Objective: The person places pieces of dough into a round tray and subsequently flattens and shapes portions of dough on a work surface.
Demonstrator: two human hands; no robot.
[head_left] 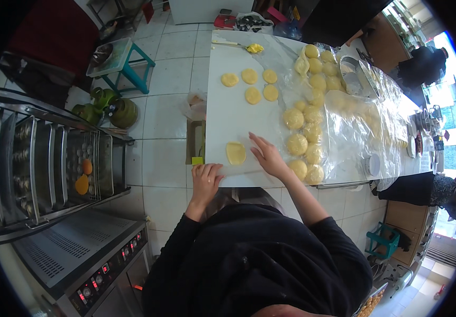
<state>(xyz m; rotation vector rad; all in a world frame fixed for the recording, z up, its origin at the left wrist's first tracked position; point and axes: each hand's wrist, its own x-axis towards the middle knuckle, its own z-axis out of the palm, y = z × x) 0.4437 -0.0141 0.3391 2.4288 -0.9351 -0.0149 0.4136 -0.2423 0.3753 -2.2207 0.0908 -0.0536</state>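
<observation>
A flattened, squarish piece of pale yellow dough (236, 152) lies near the front edge of the white work table (222, 121). My left hand (206, 177) rests at that edge, just left of and below the dough, its fingers loosely bent and apart. My right hand (266, 154) is open to the right of the dough, fingers extended. Several small dough rounds (248, 76) lie farther back, beside a spatula (233, 43) with a yellow lump on it. To the right, rows of dough balls (297, 144) sit under clear plastic sheeting.
A metal rack of trays (53, 169) and an oven (69, 253) are at left, with gas cylinders (123, 112) and a teal stool (140, 76) behind. A metal bowl (353, 79) stands on the table. Other people (421, 66) are at the right.
</observation>
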